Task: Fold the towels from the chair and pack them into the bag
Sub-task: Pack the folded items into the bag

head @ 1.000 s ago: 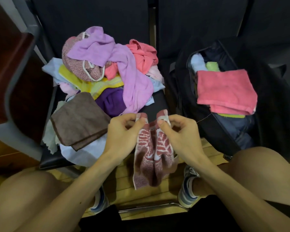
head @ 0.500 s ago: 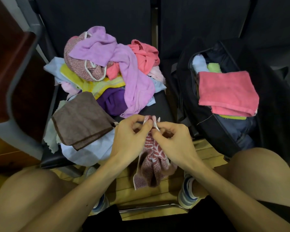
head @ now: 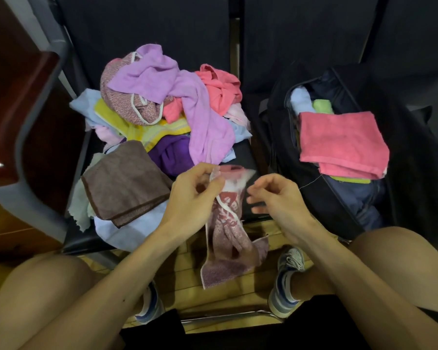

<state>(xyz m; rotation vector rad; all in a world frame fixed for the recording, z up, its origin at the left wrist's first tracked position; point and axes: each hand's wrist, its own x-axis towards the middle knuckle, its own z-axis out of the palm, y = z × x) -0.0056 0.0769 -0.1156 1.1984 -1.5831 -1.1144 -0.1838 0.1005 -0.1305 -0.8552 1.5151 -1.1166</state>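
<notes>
Dead centre, just in front of the chair (head: 241, 154) edge: the red-and-white patterned towel (head: 228, 231) hangs lengthwise over the wooden floor (head: 187, 261), lower end crumpled and twisted, not yet folded. The left hand (head: 192, 200) pinches its top hem, fingers (head: 216, 183) and thumb curled onto the white edge. The right hand (head: 278, 198) sits just beside the towel at 3 o'clock of it, fingers loosely curled; edges are blurred, but no cloth shows between them, so it reads as holding nothing.

At 11 o'clock the unfolded pile covers the chair seat, lilac towel (head: 200, 114) on top. At 9 o'clock a brown towel (head: 124, 180) lies folded on a pale blue one. At 2 o'clock the black bag (head: 415, 173) stands unzipped, with a folded pink towel (head: 339, 137) on top of what is already packed.

Step in hand, as I judge it: getting both top corners lined up before the fold.

Risks:
- One-hand pinch on a thin hem. If it slips, the towel drops to the floor and gets dirty.
- The lower half is twisted. Folding without shaking it flat would give a lumpy bundle that sits badly in the bag.
- The hanging end is near the chair edge and the shoes and could catch or drag.
- The pink towel already rides high at the bag mouth; another thick fold on top may slide off.
- The lilac towel trails toward the hands, so a careless pull could tug the pile off the seat.
</notes>
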